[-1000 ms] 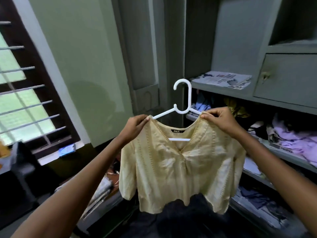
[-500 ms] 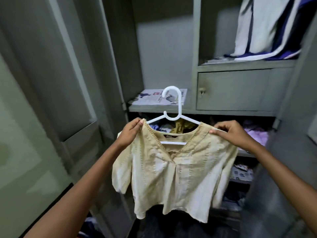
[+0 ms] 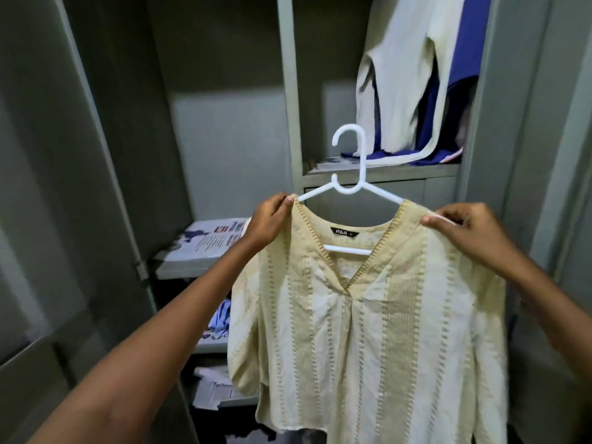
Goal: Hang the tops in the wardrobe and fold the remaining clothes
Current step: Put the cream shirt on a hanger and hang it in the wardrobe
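Both hands have a closed grip, the left hand (image 3: 267,221) and right hand (image 3: 466,233) pinching the shoulders of the cream top (image 3: 368,331) on its white hanger (image 3: 349,184), facing the wardrobe (image 3: 290,91); next, I'd guess, lift the hook toward one o'clock, beside the hanging clothes (image 3: 407,75).

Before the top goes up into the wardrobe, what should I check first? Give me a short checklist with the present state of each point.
1. Top sits on the hanger, both shoulders covered: ok.
2. Left hand pinches the left shoulder: ok.
3. Right hand pinches the right shoulder: ok.
4. Hook is free and upright: ok.
5. Rail to hang on: cannot tell, no rail is in view.
6. Room beside the white garment already hanging: cannot tell.
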### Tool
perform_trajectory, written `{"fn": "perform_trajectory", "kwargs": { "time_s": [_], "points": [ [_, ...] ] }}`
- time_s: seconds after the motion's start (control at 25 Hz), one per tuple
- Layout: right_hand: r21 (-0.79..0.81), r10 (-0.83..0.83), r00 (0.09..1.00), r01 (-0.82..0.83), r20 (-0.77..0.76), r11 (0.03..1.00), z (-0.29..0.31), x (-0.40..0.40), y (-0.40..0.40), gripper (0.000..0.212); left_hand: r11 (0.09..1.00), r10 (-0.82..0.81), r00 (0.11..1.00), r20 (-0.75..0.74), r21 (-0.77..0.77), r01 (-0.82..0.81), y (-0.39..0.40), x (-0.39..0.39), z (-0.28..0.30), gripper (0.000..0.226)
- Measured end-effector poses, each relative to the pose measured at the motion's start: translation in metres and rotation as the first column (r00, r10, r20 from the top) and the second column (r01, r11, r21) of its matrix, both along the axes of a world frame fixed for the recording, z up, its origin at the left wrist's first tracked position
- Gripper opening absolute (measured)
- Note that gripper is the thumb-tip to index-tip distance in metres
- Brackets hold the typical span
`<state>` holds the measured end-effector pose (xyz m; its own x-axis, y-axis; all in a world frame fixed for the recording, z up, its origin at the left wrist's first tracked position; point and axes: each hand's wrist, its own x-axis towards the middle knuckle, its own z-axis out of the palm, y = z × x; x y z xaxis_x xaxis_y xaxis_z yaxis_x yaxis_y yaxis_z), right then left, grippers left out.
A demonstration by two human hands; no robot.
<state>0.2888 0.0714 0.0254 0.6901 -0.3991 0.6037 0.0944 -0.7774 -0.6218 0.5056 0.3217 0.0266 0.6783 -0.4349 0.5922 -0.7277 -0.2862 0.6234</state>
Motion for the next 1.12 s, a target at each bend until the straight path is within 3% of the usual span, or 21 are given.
{"fn": "perform_trajectory", "kwargs": {
  "time_s": [0.16, 0.44, 0.64, 0.88, 1.0, 1.12],
  "points": [
    [-0.074, -0.182, 0.983, 0.183, 0.025, 0.98, 0.046, -0.011, -0.012, 0.016, 0.996, -0.09, 0.993, 0.077, 0.009, 0.089, -0.057, 0.03, 0.045, 0.027],
    [-0.194, -0.405, 0.912, 0.409, 0.06, 0.892, 0.131, -0.011, -0.011, 0.026, 0.997, -0.077, 0.959, 0.274, 0.026, 0.073, -0.111, 0.057, 0.103, 0.032],
    [-0.197, -0.519, 0.851, 0.523, 0.075, 0.829, 0.2, 0.003, -0.015, 0.029, 0.975, 0.06, 0.855, 0.515, 0.152, -0.16, -0.13, 0.079, 0.139, 0.059],
    [-0.22, -0.586, 0.778, 0.627, 0.227, 0.748, 0.312, 0.073, -0.032, 0.043, 0.963, 0.19, 0.784, 0.591, 0.045, -0.267, -0.138, 0.117, 0.207, 0.069],
    [-0.22, -0.572, 0.765, 0.638, 0.296, 0.738, 0.354, 0.115, -0.034, 0.042, 0.97, 0.221, 0.734, 0.642, -0.066, -0.235, -0.135, 0.138, 0.245, 0.064],
    [-0.196, -0.617, 0.721, 0.686, 0.315, 0.701, 0.381, 0.145, -0.029, 0.035, 0.963, 0.264, 0.624, 0.736, -0.159, -0.219, -0.133, 0.149, 0.279, 0.061]
  ]
}}
